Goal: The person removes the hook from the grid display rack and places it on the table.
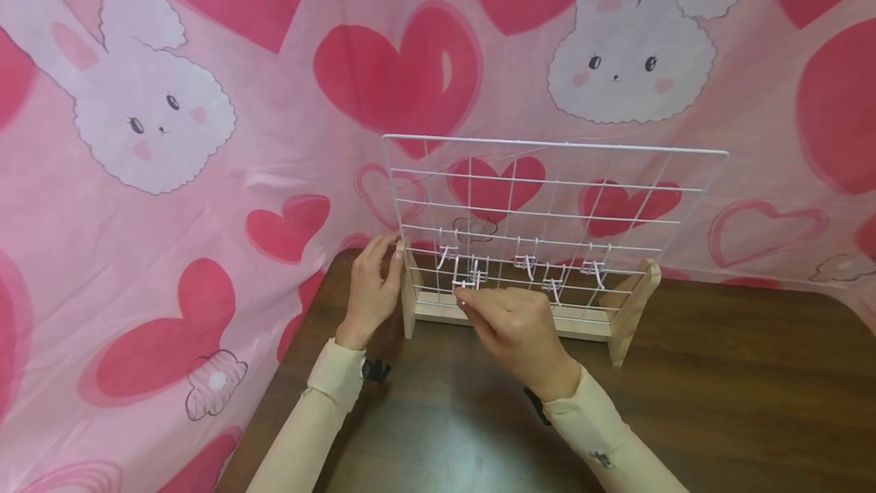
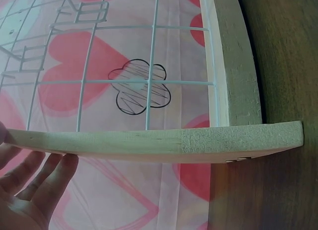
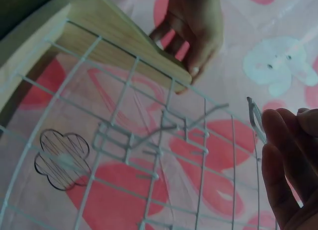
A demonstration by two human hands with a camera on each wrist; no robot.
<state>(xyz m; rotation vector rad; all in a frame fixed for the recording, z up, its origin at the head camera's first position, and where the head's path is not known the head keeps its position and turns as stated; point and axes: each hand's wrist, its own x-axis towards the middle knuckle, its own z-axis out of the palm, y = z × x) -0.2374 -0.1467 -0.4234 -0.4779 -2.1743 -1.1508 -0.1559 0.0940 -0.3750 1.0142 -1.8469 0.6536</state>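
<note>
Centrally in the head view, a white wire grid panel (image 1: 547,204) stands upright in a pale wooden base (image 1: 506,318) on the dark brown wooden counter (image 1: 718,394). At the panel's lower left, the person's left hand (image 1: 372,287) rests with straight, relaxed fingers against the base's wooden end post (image 1: 408,299). Just right of it, the right hand (image 1: 513,326) pinches a small white wire hook (image 3: 256,118) at the grid's lower rows. More white hooks (image 1: 554,276) hang along the same rows. Behind, a pink cloth with hearts and rabbits (image 1: 171,120) fills the frame.
</note>
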